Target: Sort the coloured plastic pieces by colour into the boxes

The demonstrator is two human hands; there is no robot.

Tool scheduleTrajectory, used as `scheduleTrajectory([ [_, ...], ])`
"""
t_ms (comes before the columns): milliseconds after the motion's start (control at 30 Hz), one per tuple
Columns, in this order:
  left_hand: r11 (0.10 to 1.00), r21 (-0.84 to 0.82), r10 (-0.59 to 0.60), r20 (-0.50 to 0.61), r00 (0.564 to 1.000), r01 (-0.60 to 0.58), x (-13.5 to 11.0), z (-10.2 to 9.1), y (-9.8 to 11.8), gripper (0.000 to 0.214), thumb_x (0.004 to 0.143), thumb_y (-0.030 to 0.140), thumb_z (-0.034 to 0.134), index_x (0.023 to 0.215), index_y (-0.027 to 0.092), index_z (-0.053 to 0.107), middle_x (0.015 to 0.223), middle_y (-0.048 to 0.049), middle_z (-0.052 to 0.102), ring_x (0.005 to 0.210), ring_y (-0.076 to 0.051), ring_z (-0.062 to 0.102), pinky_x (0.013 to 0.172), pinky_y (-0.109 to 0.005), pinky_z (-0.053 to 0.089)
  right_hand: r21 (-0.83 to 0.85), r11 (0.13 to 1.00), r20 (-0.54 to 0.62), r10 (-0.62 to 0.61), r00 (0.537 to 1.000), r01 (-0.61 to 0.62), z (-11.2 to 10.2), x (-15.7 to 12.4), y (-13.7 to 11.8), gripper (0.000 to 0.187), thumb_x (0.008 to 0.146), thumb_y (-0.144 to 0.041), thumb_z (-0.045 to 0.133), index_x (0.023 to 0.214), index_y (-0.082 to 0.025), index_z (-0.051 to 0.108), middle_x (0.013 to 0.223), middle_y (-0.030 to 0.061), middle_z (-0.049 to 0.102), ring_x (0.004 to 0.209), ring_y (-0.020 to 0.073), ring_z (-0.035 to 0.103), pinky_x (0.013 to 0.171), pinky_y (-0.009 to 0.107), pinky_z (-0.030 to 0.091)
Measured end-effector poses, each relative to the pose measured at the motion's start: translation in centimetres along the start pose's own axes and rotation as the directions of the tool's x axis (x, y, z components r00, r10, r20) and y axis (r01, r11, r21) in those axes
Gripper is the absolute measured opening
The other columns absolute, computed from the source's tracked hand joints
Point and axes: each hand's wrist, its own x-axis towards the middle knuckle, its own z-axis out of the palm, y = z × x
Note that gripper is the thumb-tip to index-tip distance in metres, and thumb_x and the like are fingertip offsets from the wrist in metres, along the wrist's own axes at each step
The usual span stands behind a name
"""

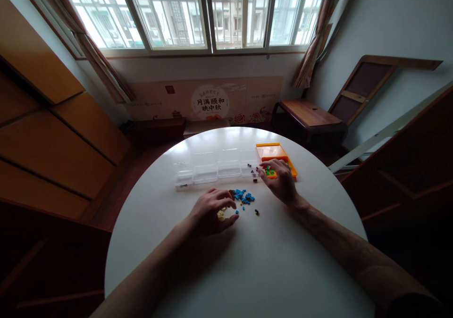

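Observation:
My left hand (212,210) rests on the white round table (247,261), fingers curled over a small cluster of pale yellow pieces (221,213). Just right of it lies a pile of small blue bricks (242,196). My right hand (279,179) sits farther back, fingers bent down over green pieces (269,171) at the front of an orange tray (272,152). A few dark pieces (253,171) lie between the tray and a row of clear plastic boxes (212,169).
A low wooden table (307,115) and a folded wooden frame (368,84) stand behind at the right. Wooden cabinets (53,134) fill the left side. A large window (198,11) spans the back wall.

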Motion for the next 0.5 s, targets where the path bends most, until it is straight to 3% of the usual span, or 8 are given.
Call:
scheduleTrajectory([
  [133, 0.998, 0.022, 0.053, 0.018, 0.998, -0.053, -0.2, 0.5, -0.8, 0.016, 0.095, 0.042, 0.076, 0.100, 0.026, 0.077, 0.102, -0.0038, 0.079, 0.095, -0.021, 0.076, 0.088, -0.037, 0.053, 0.008, 1.000, 0.053, -0.005, 0.999, 0.005, 0.2, -0.2, 0.0, 0.009, 0.100, -0.028, 0.071, 0.108, -0.024, 0.075, 0.104, 0.0061, 0.077, 0.099, 0.0290, 0.068, 0.097, 0.046, 0.053],
  [300, 0.998, 0.004, 0.061, 0.060, 0.996, -0.061, -0.2, 0.8, -1.1, 0.014, 0.103, 0.035, 0.068, 0.096, 0.027, 0.079, 0.099, -0.0026, 0.079, 0.098, -0.019, 0.077, 0.087, -0.033, 0.051, 0.112, 0.988, 0.123, -0.124, 0.985, 0.110, 0.4, -0.5, -1.1, 0.008, 0.099, -0.021, 0.069, 0.104, -0.025, 0.075, 0.105, 0.0063, 0.076, 0.103, 0.0277, 0.068, 0.098, 0.046, 0.054],
  [400, 0.999, 0.004, 0.037, 0.080, 0.996, -0.037, -0.3, 0.7, -1.0, 0.014, 0.103, 0.035, 0.068, 0.100, 0.027, 0.079, 0.103, -0.0034, 0.079, 0.100, -0.019, 0.077, 0.088, -0.034, 0.051, 0.208, 0.960, 0.215, -0.234, 0.948, 0.190, 0.3, -0.6, -1.5, 0.009, 0.100, -0.019, 0.069, 0.103, -0.026, 0.075, 0.104, 0.0057, 0.076, 0.100, 0.0254, 0.069, 0.095, 0.044, 0.055],
  [500, 1.000, 0.006, 0.026, 0.107, 0.994, -0.027, -0.4, 0.9, -1.1, 0.013, 0.102, 0.035, 0.070, 0.104, 0.027, 0.079, 0.107, -0.0036, 0.079, 0.099, -0.019, 0.076, 0.089, -0.034, 0.051, 0.268, 0.929, 0.325, -0.336, 0.884, 0.255, 0.2, -0.8, -1.7, 0.008, 0.100, -0.020, 0.072, 0.103, -0.027, 0.075, 0.102, 0.0044, 0.077, 0.096, 0.0239, 0.069, 0.095, 0.043, 0.055],
])
